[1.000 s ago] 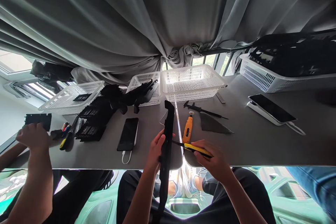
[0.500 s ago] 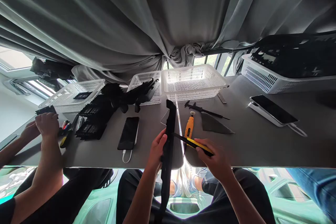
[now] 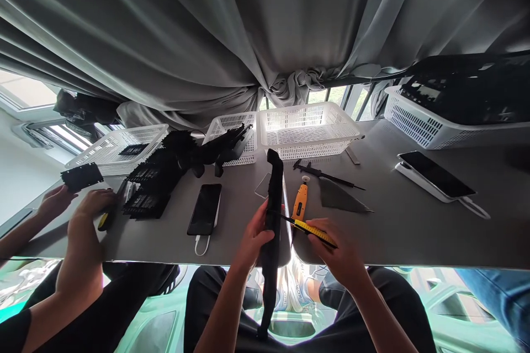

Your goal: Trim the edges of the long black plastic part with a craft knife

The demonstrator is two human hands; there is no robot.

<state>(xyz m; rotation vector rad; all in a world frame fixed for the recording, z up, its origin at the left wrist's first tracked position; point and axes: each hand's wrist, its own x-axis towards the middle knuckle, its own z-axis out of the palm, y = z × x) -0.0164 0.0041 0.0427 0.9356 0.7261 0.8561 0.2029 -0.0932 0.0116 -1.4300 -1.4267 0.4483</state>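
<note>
My left hand [image 3: 254, 237] is closed around a long, narrow black plastic strip [image 3: 272, 253], held upright over the front edge of the table. In my right hand [image 3: 333, 245] is a yellow-and-black utility knife [image 3: 312, 230], its blade pointing left and meeting the strip's right side just above my left thumb. Whether the blade cuts into the strip cannot be made out. Just beyond the knife lies an orange rotary tool [image 3: 300, 201] with a round white tip. Behind that tool are a black caliper [image 3: 329, 175] and a dark triangular sheet [image 3: 343, 196].
White baskets [image 3: 310, 146] stand along the back. To the left are a phone [image 3: 204, 209] and stacked black parts [image 3: 151, 193]. A co-worker's hands [image 3: 93, 201] are at far left, one holding a black plate [image 3: 83, 176]. Another phone [image 3: 434, 174] rests on the right.
The black strip has shifted and turned slightly, and my left hand sits a little higher with it. The co-worker's one hand has moved right, away from the black plate.
</note>
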